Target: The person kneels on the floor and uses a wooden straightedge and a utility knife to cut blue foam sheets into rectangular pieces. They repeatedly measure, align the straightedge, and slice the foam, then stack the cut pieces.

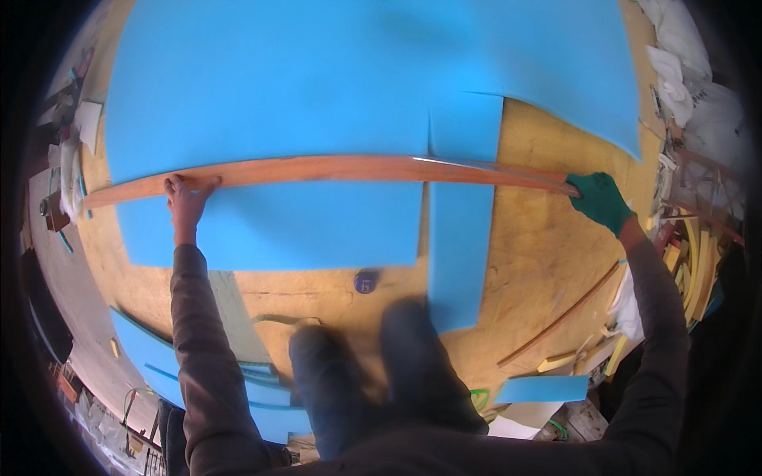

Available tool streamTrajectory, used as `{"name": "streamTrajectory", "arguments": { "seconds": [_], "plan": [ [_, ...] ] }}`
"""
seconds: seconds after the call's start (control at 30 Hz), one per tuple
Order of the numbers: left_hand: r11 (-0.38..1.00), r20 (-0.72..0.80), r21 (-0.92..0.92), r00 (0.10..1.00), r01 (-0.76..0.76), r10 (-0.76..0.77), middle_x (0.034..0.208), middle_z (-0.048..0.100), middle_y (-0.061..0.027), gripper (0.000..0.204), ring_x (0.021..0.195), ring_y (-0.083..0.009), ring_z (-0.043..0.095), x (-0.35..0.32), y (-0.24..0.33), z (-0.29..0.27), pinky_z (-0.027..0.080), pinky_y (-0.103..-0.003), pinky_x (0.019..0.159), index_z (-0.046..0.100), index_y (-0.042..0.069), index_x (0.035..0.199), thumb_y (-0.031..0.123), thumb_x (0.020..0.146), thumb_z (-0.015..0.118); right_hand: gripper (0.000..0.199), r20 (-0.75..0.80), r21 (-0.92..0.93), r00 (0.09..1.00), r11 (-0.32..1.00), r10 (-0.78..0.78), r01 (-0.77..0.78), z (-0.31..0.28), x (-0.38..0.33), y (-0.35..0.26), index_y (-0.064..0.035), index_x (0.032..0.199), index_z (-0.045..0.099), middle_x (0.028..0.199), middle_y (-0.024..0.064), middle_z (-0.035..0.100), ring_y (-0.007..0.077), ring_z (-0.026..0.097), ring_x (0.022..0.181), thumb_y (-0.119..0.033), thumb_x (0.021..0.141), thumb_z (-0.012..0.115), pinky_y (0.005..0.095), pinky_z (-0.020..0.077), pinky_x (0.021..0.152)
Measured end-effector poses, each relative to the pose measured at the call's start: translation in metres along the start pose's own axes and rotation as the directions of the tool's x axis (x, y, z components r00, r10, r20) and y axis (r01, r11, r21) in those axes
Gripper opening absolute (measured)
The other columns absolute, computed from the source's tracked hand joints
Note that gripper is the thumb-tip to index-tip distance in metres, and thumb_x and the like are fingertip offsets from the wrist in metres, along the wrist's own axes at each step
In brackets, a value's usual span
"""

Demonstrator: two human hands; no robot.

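A long reddish-brown wooden strip [317, 169] lies crosswise over blue sheet material. My bare left hand [187, 202] grips its near edge toward the left end, thumb and fingers set apart on the wood. At the far right end my right hand [601, 202], in a green glove, is closed around the strip's tip. Beyond the strip spreads a large blue sheet [302, 87]. A blue rectangular piece [278, 226] shows on the near side. To its right, a narrow blue piece [460, 254] runs under the strip, with a thin gap between the two.
Under the sheets is a yellowish-brown work surface [540, 254]. A round dark-blue object [366, 282] sits near my knees. A thin wooden stick [559, 313], a blue offcut [544, 389] and yellow scraps [698, 262] lie at right. White bags [710, 119] stand far right.
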State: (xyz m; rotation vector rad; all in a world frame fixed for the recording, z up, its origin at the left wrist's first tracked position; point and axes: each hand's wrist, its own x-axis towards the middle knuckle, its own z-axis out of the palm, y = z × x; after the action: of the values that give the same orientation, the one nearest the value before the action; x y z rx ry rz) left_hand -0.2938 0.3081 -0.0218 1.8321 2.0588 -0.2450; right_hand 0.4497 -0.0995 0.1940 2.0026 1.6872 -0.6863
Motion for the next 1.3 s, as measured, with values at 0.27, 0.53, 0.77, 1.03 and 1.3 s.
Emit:
{"name": "streamTrajectory", "arguments": {
  "seconds": [0.27,0.53,0.77,1.03,1.3],
  "plan": [
    [1.000,-0.073,-0.005,0.997,-0.001,0.000,0.179,0.018,-0.0195,0.143,0.159,-0.0497,0.026,-0.002,-0.004,0.008,0.032,-0.067,0.123,0.021,0.003,0.172,0.081,0.070,0.085,0.022,-0.038,0.823,0.667,0.401,0.744,-0.401,0.176,-0.160,-0.120,-0.0113,0.116,0.075,0.076,0.0026,0.072,0.0125,0.063,0.062,-0.025,0.099,0.079,0.0334,0.0508,0.058],
    [0.999,-0.356,-0.041,0.934,-0.034,0.017,0.170,0.031,-0.0327,0.111,0.156,-0.0501,0.033,-0.096,-0.049,0.060,0.032,-0.057,0.126,0.039,0.002,0.164,0.067,0.085,0.083,0.043,0.025,0.700,0.198,0.124,0.980,-0.704,0.330,-0.212,-0.228,-0.0084,0.134,0.065,0.114,0.0119,0.075,0.0272,0.073,0.091,-0.038,0.103,0.067,0.0411,0.0575,0.081],
    [0.342,0.098,-0.912,0.931,0.225,-0.352,0.116,0.070,-0.0150,0.065,0.101,-0.0227,0.068,-0.198,-0.069,0.083,0.054,-0.035,0.085,0.058,-0.010,0.139,0.026,0.093,0.087,0.074,-0.491,0.652,0.705,0.753,0.511,-0.091,0.243,-0.033,-0.249,-0.0033,0.162,0.044,0.162,0.0224,0.049,0.0385,0.047,0.150,-0.017,0.097,0.077,0.0503,0.0357,0.125],
    [-0.125,0.172,-0.983,0.903,0.133,-0.393,0.128,0.069,-0.0112,0.046,0.107,-0.0184,0.069,-0.189,-0.041,0.017,0.057,-0.033,0.078,0.059,-0.002,0.140,0.017,0.101,0.076,0.078,-0.315,0.135,0.949,0.990,0.005,0.040,0.108,0.180,-0.290,-0.0077,0.159,0.048,0.159,0.0160,0.054,0.0359,0.053,0.140,-0.029,0.092,0.081,0.0522,0.0402,0.115],
    [-0.099,0.020,-0.995,0.984,0.003,-0.178,0.133,0.066,-0.0115,0.046,0.113,-0.0208,0.068,-0.208,-0.097,-0.016,0.060,-0.035,0.091,0.054,-0.002,0.147,0.013,0.106,0.067,0.072,-0.730,-0.006,0.673,0.987,-0.114,0.161,0.069,0.139,-0.242,-0.0086,0.152,0.056,0.132,0.0153,0.072,0.0355,0.067,0.122,-0.028,0.088,0.083,0.0485,0.0477,0.103]
  ]
}}
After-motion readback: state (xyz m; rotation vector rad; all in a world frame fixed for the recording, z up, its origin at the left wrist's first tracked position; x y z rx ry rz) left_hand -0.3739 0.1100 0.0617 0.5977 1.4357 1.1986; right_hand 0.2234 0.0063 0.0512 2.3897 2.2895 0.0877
